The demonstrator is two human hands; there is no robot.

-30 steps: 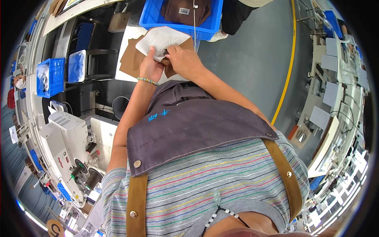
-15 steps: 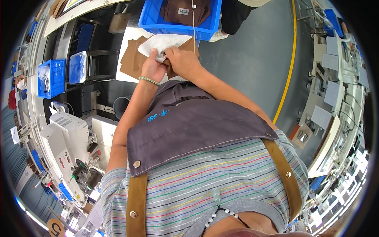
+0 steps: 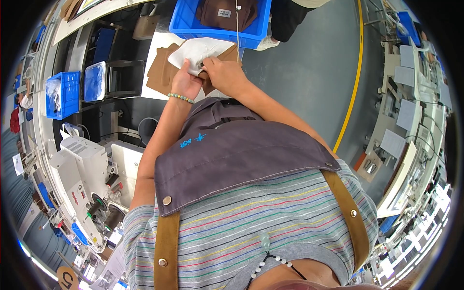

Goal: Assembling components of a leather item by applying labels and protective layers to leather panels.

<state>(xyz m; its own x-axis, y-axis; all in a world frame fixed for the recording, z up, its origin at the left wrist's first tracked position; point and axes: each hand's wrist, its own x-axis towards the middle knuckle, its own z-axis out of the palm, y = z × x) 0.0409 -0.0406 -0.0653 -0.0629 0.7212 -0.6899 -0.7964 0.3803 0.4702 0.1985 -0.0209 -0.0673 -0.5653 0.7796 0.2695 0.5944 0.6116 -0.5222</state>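
Observation:
A white, soft-looking piece with a raised rim (image 3: 202,47) is held over brown flat pieces (image 3: 162,72) that lie on a white table top. My left hand (image 3: 187,82) grips the white piece's near edge, its thumb on top and its other fingers underneath. The fingers of my right hand (image 3: 224,73) are pinched together at the white piece's near right side. Something small and dark shows at those fingertips, too little of it to name. Brown material also shows just below the right fingers.
Beyond my hands stands a blue bin (image 3: 220,35) with brown goods in it. A thin pale cord (image 3: 237,29) hangs in front of it. Another person's leg and shoe (image 3: 267,44) are beside the bin. At left are a blue crate (image 3: 63,95) and a white machine (image 3: 82,166).
The white piece has tilted slightly and shows more of its near face. Both hands have shifted only a little and keep their hold.

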